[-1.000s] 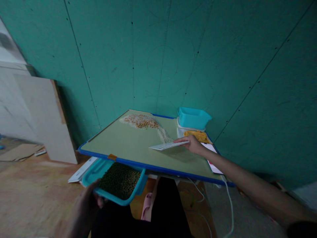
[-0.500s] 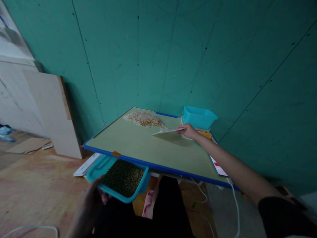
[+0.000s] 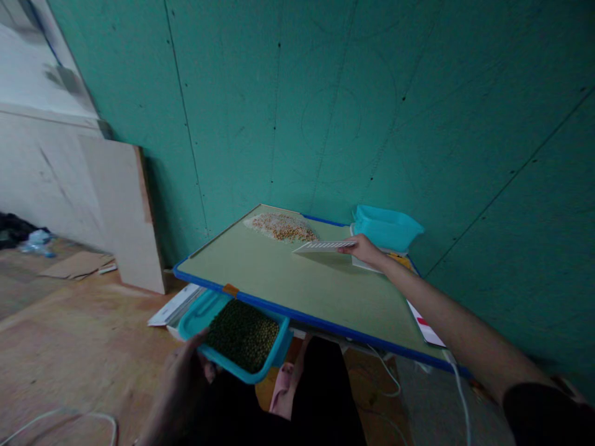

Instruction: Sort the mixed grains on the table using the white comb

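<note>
My left hand grips the near left rim of a blue plastic container, its front part under the table edge. Green beans and paler yellowish beans lie side by side in it. Over the table, my right hand pinches a thin white slotted board, tilted just above the surface. Left of the board's far side spreads a pile of mixed pale grains and orange-yellow kernels.
A second blue container stands at the table's back right, by the green wall. A phone-like device with a white cable lies at the right edge. A wooden board leans on the wall at left.
The whole view has shifted, so everything appears a little further right and lower. The white board has tilted so its slots show. Both hands keep their holds.
</note>
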A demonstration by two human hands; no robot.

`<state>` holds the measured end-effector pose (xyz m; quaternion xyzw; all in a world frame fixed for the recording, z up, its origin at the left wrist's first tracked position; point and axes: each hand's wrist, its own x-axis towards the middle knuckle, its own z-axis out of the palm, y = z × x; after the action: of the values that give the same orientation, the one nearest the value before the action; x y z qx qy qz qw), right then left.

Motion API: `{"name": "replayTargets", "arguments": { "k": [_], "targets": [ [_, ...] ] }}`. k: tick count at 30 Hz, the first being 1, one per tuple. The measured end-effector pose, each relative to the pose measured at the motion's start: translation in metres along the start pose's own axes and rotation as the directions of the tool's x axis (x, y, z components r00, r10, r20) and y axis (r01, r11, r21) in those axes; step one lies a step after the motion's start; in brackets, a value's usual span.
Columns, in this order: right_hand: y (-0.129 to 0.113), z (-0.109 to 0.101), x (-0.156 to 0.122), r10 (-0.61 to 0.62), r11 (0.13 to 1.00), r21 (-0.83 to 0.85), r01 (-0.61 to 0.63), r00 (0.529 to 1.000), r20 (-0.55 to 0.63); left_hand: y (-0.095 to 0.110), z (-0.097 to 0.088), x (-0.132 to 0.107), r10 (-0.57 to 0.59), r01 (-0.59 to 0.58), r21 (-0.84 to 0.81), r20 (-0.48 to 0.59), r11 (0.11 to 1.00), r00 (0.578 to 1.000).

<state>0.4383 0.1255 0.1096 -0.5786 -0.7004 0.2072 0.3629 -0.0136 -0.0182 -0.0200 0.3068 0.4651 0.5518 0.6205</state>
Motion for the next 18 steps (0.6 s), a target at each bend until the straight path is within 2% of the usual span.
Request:
{"name": "replayTargets", "arguments": {
  "k": [4, 9, 13, 15, 18],
  "targets": [
    [-0.005, 0.003, 0.003, -0.019, 1.0, -0.023, 0.019, 1.0, 0.018, -0.001, -0.002, 0.0, -0.028, 0.028, -0.004, 0.029, 1.0, 0.999],
    [-0.023, 0.016, 0.0, -0.006, 1.0, 0.023, 0.006, 1.0, -0.013, 0.003, 0.004, -0.004, 0.008, -0.006, 0.078, -0.029, 0.997, 1.0],
    [-0.048, 0.038, -0.001, 0.084, 0.996, 0.045, -0.078, 0.986, -0.145, 0.007, 0.009, -0.006, 0.039, -0.032, 0.141, -0.049, 0.99, 0.998],
    [-0.063, 0.054, 0.0, 0.155, 0.987, 0.089, -0.138, 0.959, -0.237, 0.008, 0.009, -0.006, 0.044, -0.036, 0.147, -0.048, 0.988, 0.998],
    [-0.084, 0.079, -0.004, 0.211, 0.974, 0.146, -0.173, 0.925, -0.315, 0.006, 0.008, -0.006, 0.045, -0.04, 0.143, -0.031, 0.989, 0.998]
  ]
}}
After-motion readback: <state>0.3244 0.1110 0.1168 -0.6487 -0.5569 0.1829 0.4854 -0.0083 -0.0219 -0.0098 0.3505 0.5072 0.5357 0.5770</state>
